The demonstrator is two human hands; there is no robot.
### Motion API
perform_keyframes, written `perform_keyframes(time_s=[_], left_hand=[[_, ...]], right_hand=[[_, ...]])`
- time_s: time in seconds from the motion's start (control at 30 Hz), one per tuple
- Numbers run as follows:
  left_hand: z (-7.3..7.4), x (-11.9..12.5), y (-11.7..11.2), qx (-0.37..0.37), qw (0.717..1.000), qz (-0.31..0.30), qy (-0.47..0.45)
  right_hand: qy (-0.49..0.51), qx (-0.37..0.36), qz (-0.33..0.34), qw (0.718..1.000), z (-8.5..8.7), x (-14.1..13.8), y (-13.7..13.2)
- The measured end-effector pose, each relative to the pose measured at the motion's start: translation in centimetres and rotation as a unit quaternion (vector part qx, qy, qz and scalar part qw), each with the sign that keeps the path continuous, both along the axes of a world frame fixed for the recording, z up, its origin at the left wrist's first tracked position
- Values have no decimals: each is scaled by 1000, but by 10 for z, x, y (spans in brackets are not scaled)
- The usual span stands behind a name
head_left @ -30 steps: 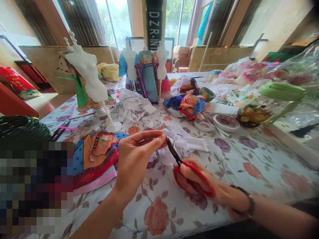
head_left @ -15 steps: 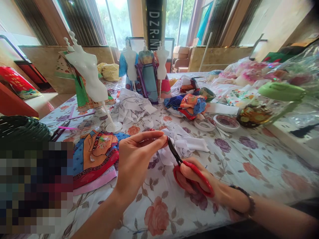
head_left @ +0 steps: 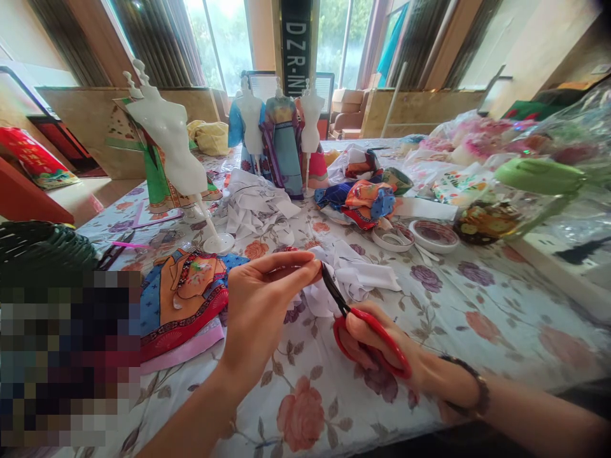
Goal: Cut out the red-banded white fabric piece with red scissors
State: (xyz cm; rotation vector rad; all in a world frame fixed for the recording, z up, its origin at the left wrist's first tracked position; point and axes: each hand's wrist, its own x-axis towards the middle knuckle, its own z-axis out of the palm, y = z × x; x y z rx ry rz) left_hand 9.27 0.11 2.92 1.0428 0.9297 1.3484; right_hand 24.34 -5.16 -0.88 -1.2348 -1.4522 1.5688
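Note:
My left hand (head_left: pixel 262 305) is raised over the table with thumb and fingers pinched together. Whatever it pinches is too small or hidden to make out. My right hand (head_left: pixel 419 361) is wrapped round the red handles of a pair of scissors (head_left: pixel 335 294). Their black blades look closed, and the tips are right at my left fingertips. Below and behind the blades lie white paper or cloth scraps (head_left: pixel 370 275). Left of my left hand, a small orange, blue and red printed garment (head_left: pixel 191 286) lies flat, with a pink strip (head_left: pixel 191 350) under its lower edge.
A white mannequin (head_left: pixel 165 137) on a stand rises at left; several dressed ones (head_left: pixel 281 140) stand behind. More white scraps (head_left: pixel 258 200), bunched printed cloth (head_left: pixel 365 200), tape rolls (head_left: pixel 434 235) and a green-lidded jar (head_left: pixel 539 175) lie beyond. A dark basket (head_left: pixel 45 248) sits left.
Almost nothing differs. The scissors and my right hand have shifted very slightly; my left hand keeps its pinch in the same place.

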Motion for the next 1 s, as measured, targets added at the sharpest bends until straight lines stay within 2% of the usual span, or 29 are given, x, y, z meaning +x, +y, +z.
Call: perform_keyframes(time_s=[0.27, 0.47, 0.73, 1.0], left_hand=[[-2, 1, -1, 7, 1000, 0, 10], [-2, 2, -3, 5, 1000, 11, 19], [-3, 1, -5, 15, 999, 19, 39], [-1, 2, -5, 11, 999, 24, 41]], right_hand=[[19, -18, 18, 999, 1, 0, 0], [18, 1, 17, 1000, 0, 1, -1], [6, -14, -1, 1000, 0, 0, 0], [28, -4, 5, 1000, -8, 1, 0]])
